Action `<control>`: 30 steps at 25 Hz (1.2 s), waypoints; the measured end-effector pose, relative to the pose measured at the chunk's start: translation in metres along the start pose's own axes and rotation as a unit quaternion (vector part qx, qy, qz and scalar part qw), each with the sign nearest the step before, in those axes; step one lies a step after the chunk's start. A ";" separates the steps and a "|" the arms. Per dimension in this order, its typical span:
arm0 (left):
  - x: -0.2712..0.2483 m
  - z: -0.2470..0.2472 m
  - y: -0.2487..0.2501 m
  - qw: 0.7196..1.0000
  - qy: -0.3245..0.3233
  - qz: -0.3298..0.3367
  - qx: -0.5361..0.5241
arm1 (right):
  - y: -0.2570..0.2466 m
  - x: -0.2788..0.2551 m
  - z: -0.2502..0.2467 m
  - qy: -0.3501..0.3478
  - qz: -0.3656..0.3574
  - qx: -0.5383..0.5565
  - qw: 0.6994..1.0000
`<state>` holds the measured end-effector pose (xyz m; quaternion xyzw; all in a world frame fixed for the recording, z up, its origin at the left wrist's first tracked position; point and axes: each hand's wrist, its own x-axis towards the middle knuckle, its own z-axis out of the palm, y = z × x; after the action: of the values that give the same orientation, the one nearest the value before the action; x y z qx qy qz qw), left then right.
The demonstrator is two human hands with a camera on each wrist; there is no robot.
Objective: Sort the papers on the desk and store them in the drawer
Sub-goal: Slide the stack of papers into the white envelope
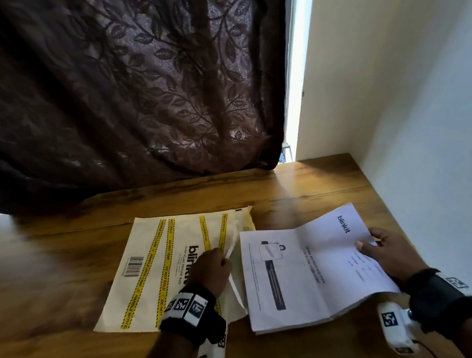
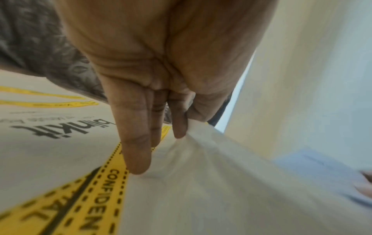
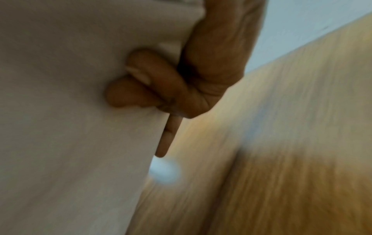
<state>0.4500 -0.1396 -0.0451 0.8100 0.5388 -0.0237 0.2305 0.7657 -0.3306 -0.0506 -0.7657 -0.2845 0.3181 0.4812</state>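
Observation:
A cream envelope (image 1: 157, 269) with yellow tape stripes and "blinkit" print lies flat on the wooden desk (image 1: 53, 278). My left hand (image 1: 212, 268) pinches its raised right edge between thumb and forefinger; in the left wrist view the envelope (image 2: 201, 174) bunches under my left hand (image 2: 181, 124). To the right, a white creased printed sheet (image 1: 301, 269) is lifted off the desk. My right hand (image 1: 381, 249) grips its right edge, thumb on top. In the right wrist view my right hand (image 3: 153, 89) curls its fingers under the sheet (image 3: 70, 127). No drawer is in view.
A dark leaf-patterned curtain (image 1: 123, 88) hangs over the desk's far edge. A white wall (image 1: 421, 107) bounds the desk on the right. A bright window gap (image 1: 295, 89) shows between curtain and wall.

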 end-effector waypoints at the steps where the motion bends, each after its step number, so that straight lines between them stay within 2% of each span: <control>1: 0.000 -0.002 -0.002 1.000 0.008 -0.003 -0.007 | -0.003 0.002 -0.004 0.004 -0.007 -0.022 1.000; 6: -0.016 -0.001 -0.001 0.994 0.100 0.035 0.030 | -0.034 0.005 -0.012 -0.028 -0.056 -0.081 0.995; 8: -0.015 0.009 0.003 0.990 0.080 0.090 0.077 | -0.039 0.010 -0.015 -0.024 -0.059 -0.062 0.996; 11: -0.017 0.016 -0.004 0.972 0.013 0.161 0.173 | -0.053 0.027 0.002 -0.060 -0.060 -0.026 0.996; 13: -0.020 0.016 -0.006 0.961 -0.018 0.174 0.215 | -0.054 0.043 0.009 -0.072 -0.016 0.020 0.997; 15: -0.023 0.016 -0.009 0.956 -0.039 0.190 0.220 | -0.049 0.055 0.011 -0.080 0.037 0.052 0.995; 16: -0.025 0.015 -0.009 0.962 -0.048 0.178 0.199 | -0.046 0.060 0.010 -0.078 0.064 0.062 0.993; 19: -0.025 0.012 -0.014 0.979 -0.004 0.167 0.119 | -0.041 0.065 0.006 -0.058 0.121 0.097 0.986; 21: -0.022 0.014 -0.016 0.982 0.006 0.163 0.095 | -0.037 0.060 0.012 -0.030 0.088 0.086 0.992; 25: -0.019 0.007 -0.016 0.987 0.012 0.148 0.060 | -0.024 0.050 0.026 0.003 -0.059 0.017 0.998; 30: -0.025 0.000 -0.018 0.988 0.002 0.145 0.056 | -0.010 0.036 0.041 0.053 -0.059 0.022 0.997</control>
<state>0.4234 -0.1556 -0.0441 0.8909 0.4143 -0.0186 0.1851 0.7561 -0.2777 -0.0629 -0.7527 -0.2961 0.2540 0.5304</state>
